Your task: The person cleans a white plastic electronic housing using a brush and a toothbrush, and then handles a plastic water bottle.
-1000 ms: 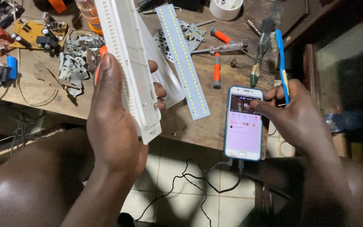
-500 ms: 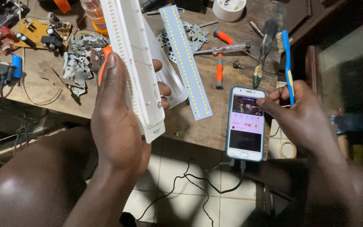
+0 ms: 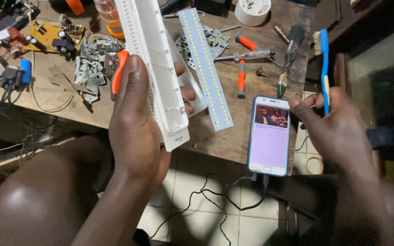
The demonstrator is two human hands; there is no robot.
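Long white plastic lamp housing — held edge-up over the near edge of the wooden workbench, slanting away from the viewer. The left hand is clamped around its lower end: thumb on the left face, fingertips showing past the right face, the housing's bottom corner sticking out below the palm.

Right of the housing, flat on the bench: a white LED strip board studded with yellow diodes, lying roughly parallel to it.

Further right of the housing: a smartphone with lit screen, overhanging the bench edge, a black cable trailing from its bottom to the tiled floor. The right hand is closed on a blue toothbrush, bristles up, its thumb tip just beside the phone's right edge.

Beyond the strip: orange-handled screwdrivers and a clear-handled one.

Left of the housing: an orange-handled tool — partly behind the thumb, grey metal parts, a brown circuit board.
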